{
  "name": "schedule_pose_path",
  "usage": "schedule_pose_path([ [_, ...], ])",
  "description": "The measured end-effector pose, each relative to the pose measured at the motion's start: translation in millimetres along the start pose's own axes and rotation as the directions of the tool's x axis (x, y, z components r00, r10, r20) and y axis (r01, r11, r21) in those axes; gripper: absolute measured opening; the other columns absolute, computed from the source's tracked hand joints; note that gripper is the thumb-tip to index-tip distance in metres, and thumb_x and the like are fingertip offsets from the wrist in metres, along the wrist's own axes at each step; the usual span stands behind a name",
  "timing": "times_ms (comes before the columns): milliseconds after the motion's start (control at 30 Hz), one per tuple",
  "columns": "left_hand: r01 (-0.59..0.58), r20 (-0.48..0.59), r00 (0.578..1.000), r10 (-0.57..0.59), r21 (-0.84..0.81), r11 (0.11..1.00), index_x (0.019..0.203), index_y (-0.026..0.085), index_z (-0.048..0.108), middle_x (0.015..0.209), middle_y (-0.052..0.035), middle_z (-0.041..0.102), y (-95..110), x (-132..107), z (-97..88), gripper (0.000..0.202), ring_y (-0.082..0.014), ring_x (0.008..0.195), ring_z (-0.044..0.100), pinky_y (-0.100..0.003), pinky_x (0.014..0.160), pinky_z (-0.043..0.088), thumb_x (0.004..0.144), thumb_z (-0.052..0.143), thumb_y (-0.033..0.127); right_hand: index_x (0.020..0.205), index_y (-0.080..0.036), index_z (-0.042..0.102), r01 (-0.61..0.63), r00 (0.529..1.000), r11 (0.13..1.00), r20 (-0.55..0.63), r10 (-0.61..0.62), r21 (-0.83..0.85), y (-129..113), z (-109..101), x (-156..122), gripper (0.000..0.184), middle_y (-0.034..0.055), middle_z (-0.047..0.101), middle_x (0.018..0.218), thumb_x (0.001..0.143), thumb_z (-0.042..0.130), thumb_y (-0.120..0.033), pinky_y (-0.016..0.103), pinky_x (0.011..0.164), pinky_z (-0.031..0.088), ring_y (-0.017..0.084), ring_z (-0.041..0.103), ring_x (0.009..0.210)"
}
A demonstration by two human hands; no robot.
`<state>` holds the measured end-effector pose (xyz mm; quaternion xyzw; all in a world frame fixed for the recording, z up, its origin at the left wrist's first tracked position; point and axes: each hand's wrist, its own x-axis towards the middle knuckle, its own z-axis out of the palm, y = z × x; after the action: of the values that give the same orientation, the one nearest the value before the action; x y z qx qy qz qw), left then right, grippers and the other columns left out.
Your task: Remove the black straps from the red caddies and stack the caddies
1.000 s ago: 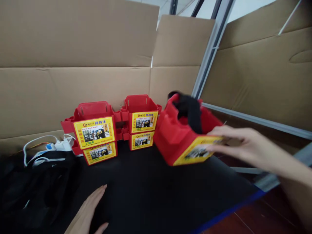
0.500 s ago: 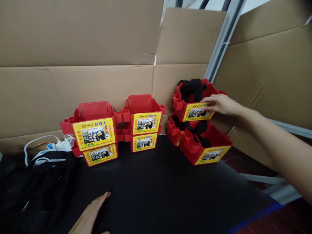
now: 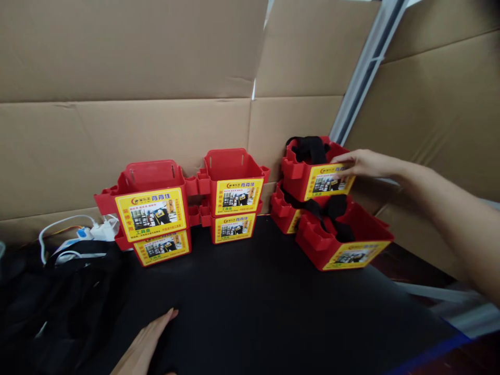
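My right hand (image 3: 361, 162) is closed over the front rim of a red plastic tool box (image 3: 294, 179) at the back right, thumb over its yellow label. Black straps (image 3: 311, 149) lie inside that box, which sits on another red box (image 3: 282, 211) behind. Just in front stands a further red tool box (image 3: 315, 244) with a black strap (image 3: 336, 207) hanging into it. Low in the picture, my left hand (image 3: 146, 341) is stretched out flat over the black table (image 3: 250, 307) and holds nothing; part of it is cut off.
Two stacks of red boxes, a left stack (image 3: 150, 213) and a middle stack (image 3: 236, 198), stand along the cardboard wall (image 3: 164, 125). At the left lie black fabric (image 3: 78, 307) and a white power strip (image 3: 97, 232) with cables. A metal post (image 3: 367, 73) rises behind the right boxes.
The upper right box has come down slightly with my right hand on it, onto the rear box. The front right box has shifted a little right and toward me. My left hand stays put.
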<state>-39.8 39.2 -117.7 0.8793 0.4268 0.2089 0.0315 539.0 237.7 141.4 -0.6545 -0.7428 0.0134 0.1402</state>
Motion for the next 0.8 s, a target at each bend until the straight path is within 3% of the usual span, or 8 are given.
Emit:
schedule_pose_path([
  [200, -0.006, 0.027, 1.000, 0.005, 0.032, 0.999, 0.142, 0.029, 0.004, 0.131, -0.0048, 0.050, -5, -4, 5.4, 0.090, -0.0215, 0.114, 0.052, -0.031, 0.090, 0.049, 0.073, 0.062, 0.021, 0.099, -0.005, 0.063, 0.013, 0.999, 1.000, -0.050, -0.012, 0.024, 1, 14, -4, 0.049, 0.0119, 0.066, 0.092, 0.068, 0.061, -0.043, 0.026, 0.074, 0.038, 0.012, 0.057, 0.076],
  [367, -0.014, -0.017, 1.000, 0.015, 0.035, 0.999, 0.142, 0.027, 0.002, 0.128, -0.0092, 0.052, 0, -3, 5.9, 0.086, -0.0229, 0.111, 0.055, -0.036, 0.088, 0.048, 0.077, 0.058, 0.023, 0.089, -0.006, 0.066, 0.064, 0.995, 0.997, 0.076, -0.067, 0.052, -8, 28, -1, 0.039, 0.0083, 0.067, 0.086, 0.068, 0.063, -0.038, 0.024, 0.073, 0.038, 0.011, 0.056, 0.075],
  [467, -0.014, -0.031, 0.999, 0.015, 0.024, 1.000, 0.141, 0.027, 0.005, 0.127, -0.0105, 0.053, 5, -1, 2.2, 0.081, -0.0228, 0.111, 0.055, -0.037, 0.088, 0.047, 0.079, 0.056, 0.025, 0.092, -0.007, 0.065, 0.073, 0.988, 0.994, 0.129, -0.082, 0.078, -9, 32, -4, 0.040, 0.0087, 0.067, 0.087, 0.071, 0.060, -0.040, 0.023, 0.070, 0.039, 0.012, 0.056, 0.075],
  [600, 0.009, -0.014, 1.000, -0.009, -0.014, 1.000, 0.141, 0.028, 0.009, 0.131, -0.0096, 0.050, 8, -1, -1.1, 0.076, -0.0216, 0.115, 0.052, -0.035, 0.090, 0.046, 0.081, 0.055, 0.028, 0.093, -0.009, 0.064, 0.086, 0.983, 0.989, 0.151, -0.104, 0.118, -3, 25, -14, 0.039, 0.0083, 0.066, 0.090, 0.078, 0.051, -0.042, 0.023, 0.073, 0.039, 0.012, 0.056, 0.080],
  [800, 0.043, 0.013, 0.999, -0.042, -0.036, 0.998, 0.141, 0.029, 0.010, 0.135, -0.0083, 0.045, 5, -6, 2.5, 0.074, -0.0201, 0.119, 0.048, -0.035, 0.095, 0.043, 0.082, 0.054, 0.033, 0.093, -0.010, 0.067, 0.076, 0.950, 0.991, 0.293, -0.106, 0.114, 0, 3, -16, 0.036, 0.0088, 0.067, 0.090, 0.081, 0.051, -0.040, 0.024, 0.071, 0.042, 0.014, 0.060, 0.080],
])
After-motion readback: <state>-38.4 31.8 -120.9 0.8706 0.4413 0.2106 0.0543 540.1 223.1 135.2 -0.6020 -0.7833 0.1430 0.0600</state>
